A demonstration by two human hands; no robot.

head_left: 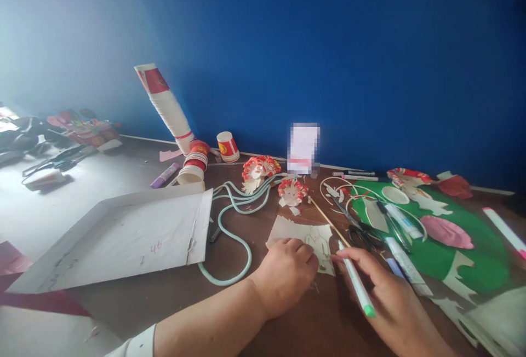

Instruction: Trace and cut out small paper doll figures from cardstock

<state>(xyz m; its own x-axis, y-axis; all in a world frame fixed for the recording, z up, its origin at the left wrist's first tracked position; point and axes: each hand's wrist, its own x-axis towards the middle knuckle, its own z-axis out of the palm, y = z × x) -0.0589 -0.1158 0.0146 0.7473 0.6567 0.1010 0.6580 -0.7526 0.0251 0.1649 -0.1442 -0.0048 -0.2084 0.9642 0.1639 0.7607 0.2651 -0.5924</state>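
Note:
A small cream piece of cut paper (pixel 298 230) with a drawn and partly coloured figure lies on the brown table. My left hand (pixel 285 272) rests on its lower left part with the fingers curled, holding it down; the fingertips are hidden. Between the thumb and fingers of my right hand (pixel 384 286) is a white marker (pixel 356 279) with a green end, its tip pointing up and away, just right of the paper. A thin wooden stick (pixel 329 220) lies across the paper's right side. Black-handled scissors (pixel 361 234) sit just beyond my right hand.
At left stands a shallow white box (pixel 135 236) beside a pale blue cord (pixel 250 253). Stacked paper cups (pixel 170 110) lean on the blue wall. Cut-cup flowers (pixel 292 191) lie ahead. On the right, a green sheet (pixel 489 247) bears scraps and glue tubes (pixel 405 261).

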